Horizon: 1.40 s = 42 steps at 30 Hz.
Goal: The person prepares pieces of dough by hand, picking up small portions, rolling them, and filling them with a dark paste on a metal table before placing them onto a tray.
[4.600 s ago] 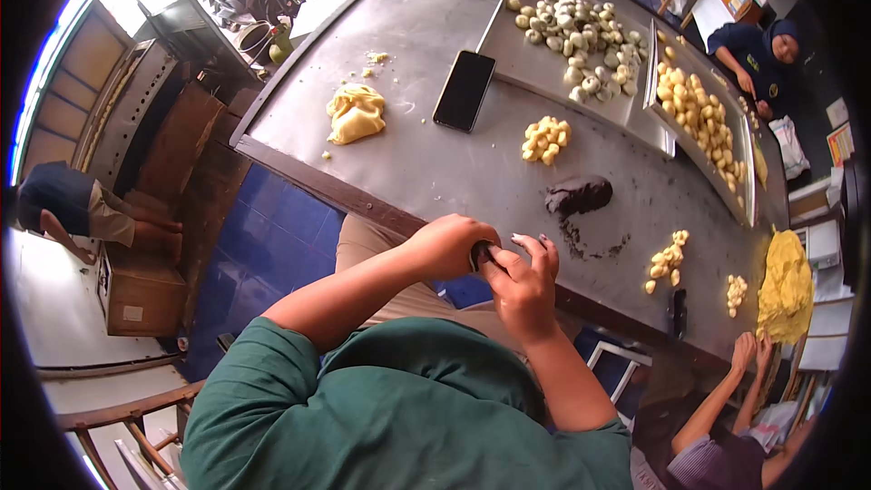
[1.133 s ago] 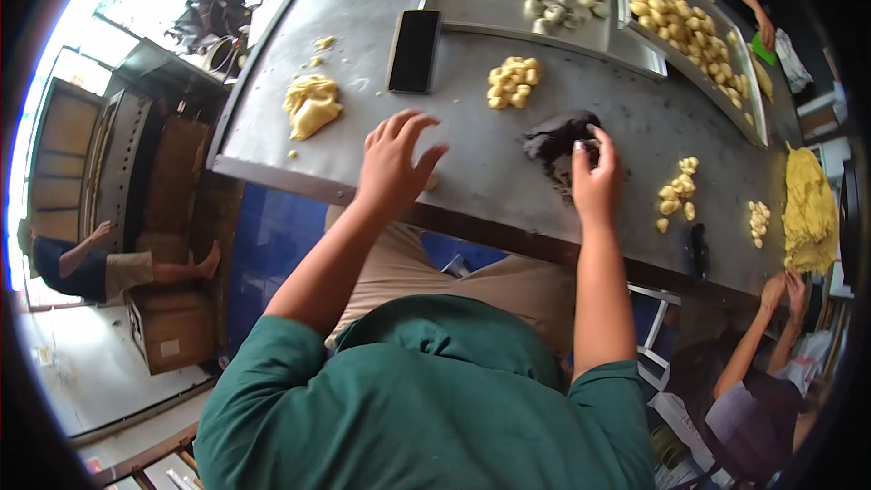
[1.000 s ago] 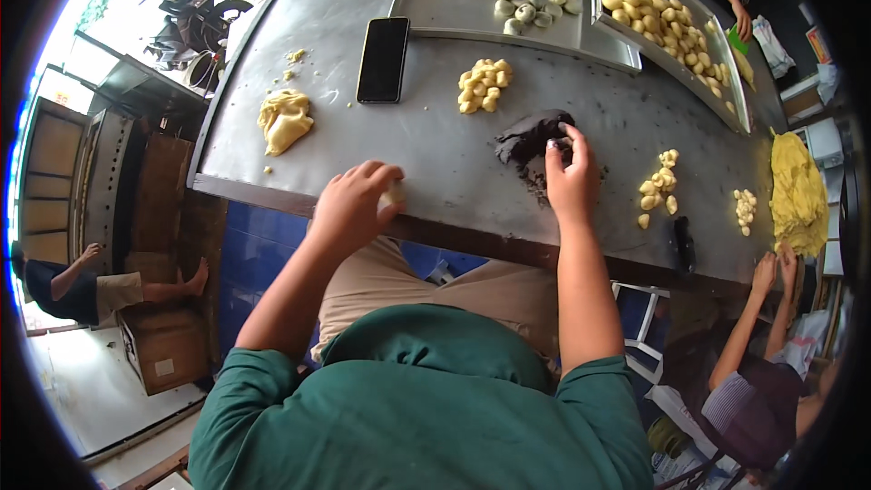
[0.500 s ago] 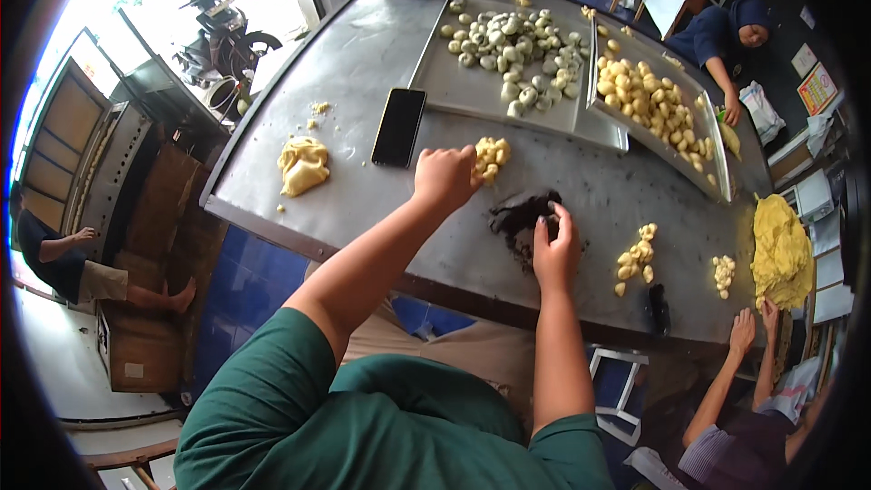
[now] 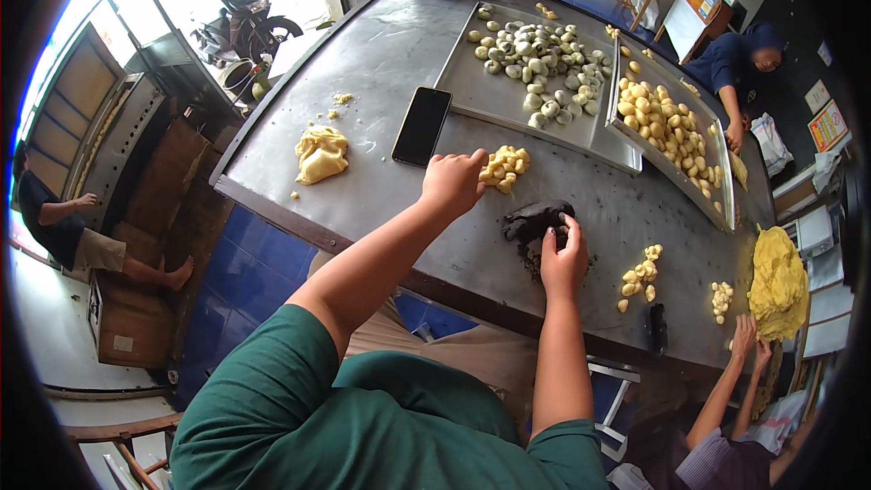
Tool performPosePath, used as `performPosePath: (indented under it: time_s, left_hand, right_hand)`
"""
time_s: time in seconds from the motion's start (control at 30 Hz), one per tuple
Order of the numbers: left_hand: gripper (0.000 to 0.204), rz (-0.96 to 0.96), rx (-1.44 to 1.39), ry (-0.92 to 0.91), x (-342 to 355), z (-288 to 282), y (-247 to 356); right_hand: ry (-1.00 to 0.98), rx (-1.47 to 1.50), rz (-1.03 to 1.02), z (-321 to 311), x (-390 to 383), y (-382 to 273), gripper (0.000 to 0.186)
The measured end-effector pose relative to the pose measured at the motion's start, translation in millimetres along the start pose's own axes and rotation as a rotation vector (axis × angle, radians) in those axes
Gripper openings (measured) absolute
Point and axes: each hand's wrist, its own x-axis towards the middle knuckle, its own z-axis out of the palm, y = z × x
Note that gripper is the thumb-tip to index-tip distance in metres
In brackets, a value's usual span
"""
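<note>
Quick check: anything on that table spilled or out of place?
A phone lies on the metal table between the pale dough and yellow pieces, odd so close to dough. Loose dark crumbs lie beside the dark lump at the right hand, looking spilled.

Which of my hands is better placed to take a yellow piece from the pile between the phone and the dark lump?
Probably your left hand: it is right at the yellow pile, while your right hand is over at the dark lump.
</note>
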Motion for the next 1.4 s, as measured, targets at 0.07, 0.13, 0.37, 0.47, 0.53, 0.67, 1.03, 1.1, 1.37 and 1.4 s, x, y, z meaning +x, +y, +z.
performPosePath:
  time_s: [0.07,0.13,0.37,0.47,0.53,0.67,1.03,1.1,1.37,1.4]
  left_hand:
    - [0.034,-0.011,0.052,-0.015,-5,-12,6]
    - [0.035,-0.019,0.107,-0.03,-22,-21,4]
    - [0.018,0.114,-0.213,0.153,-111,-9,-40]
    - [0.024,0.106,-0.137,0.193,-113,-12,-40]
    - [0.024,0.066,-0.183,0.121,-111,-15,-41]
    - [0.025,0.117,-0.22,0.168,-119,-12,-49]
    - [0.027,0.15,-0.222,0.2,-113,-12,-46]
    - [0.029,0.194,-0.171,0.247,-114,-4,-49]
    - [0.025,0.067,-0.201,0.087,-111,-17,-39]
    - [0.024,0.095,-0.217,0.116,-110,-16,-37]
  right_hand:
    - [0.01,-0.018,-0.008,-1,0,0,0.037]
    - [0.033,-0.013,-0.029,-2,1,4,0.038]
    - [0.107,0.145,0.03,-2,7,9,0.031]
    - [0.091,-0.011,0.05,-4,20,12,0.029]
    - [0.028,-0.227,-0.344,-1,44,8,0.029]
    - [-0.134,-0.377,-0.361,8,27,6,0.029]
    - [-0.132,-0.366,-0.394,-16,21,-23,0.033]
    - [-0.092,-0.515,-0.463,8,-3,-10,0.03]
    - [0.072,-0.238,-0.289,-40,-1,-11,0.023]
    - [0.018,-0.335,-0.155,-41,-10,7,0.022]
